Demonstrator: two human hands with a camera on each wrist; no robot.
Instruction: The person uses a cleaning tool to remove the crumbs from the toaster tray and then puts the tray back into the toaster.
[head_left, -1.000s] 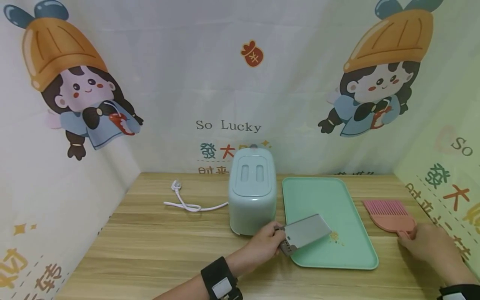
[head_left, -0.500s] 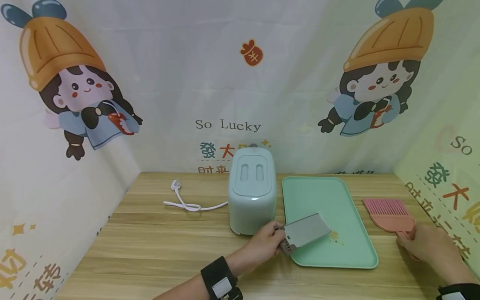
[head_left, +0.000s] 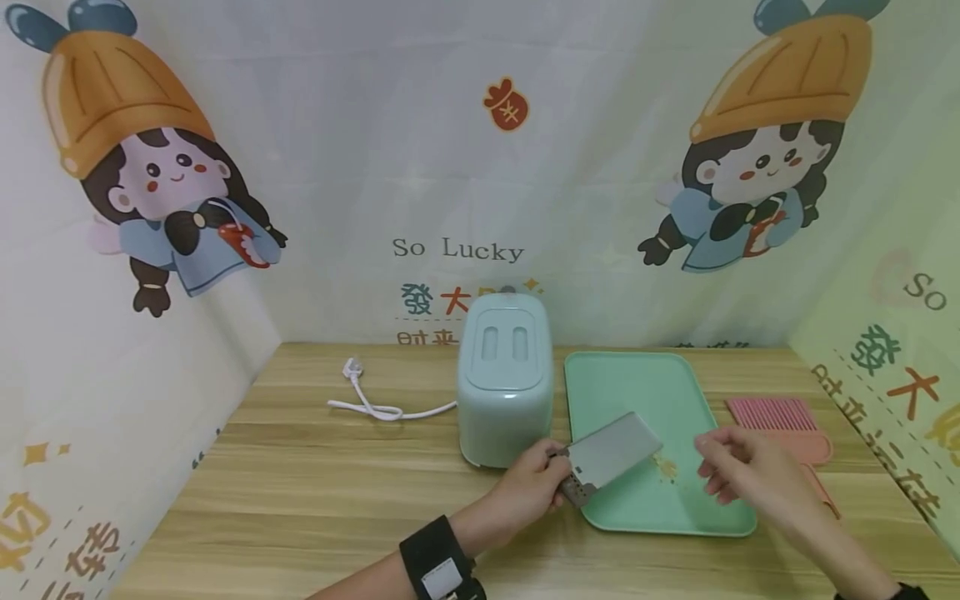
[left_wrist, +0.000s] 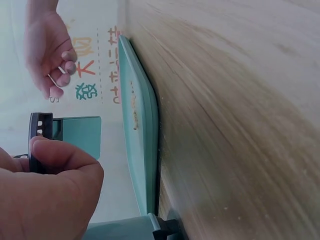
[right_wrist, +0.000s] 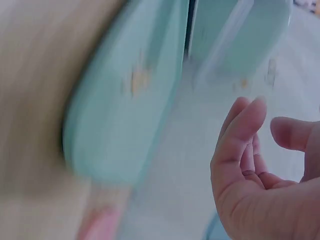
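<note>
A flat metal crumb tray with a grey perforated end is pinched by my left hand. It is tilted over the left part of a mint-green tray; the left wrist view shows a gap between the two. A small heap of crumbs lies on the green tray. Over that tray's right edge is my right hand, fingers loosely bent and holding nothing, as the right wrist view confirms. Behind it lies a pink comb-toothed dustpan, its handle partly hidden by the hand.
A mint-green toaster stands left of the green tray, close to my left hand. Its white cord and plug lie on the wooden table to the left. A printed cloth encloses the back and sides.
My right hand has left the pink dustpan's handle and moved left to the green tray's edge. The dustpan stays on the table. The crumb tray in my left hand has shifted slightly.
</note>
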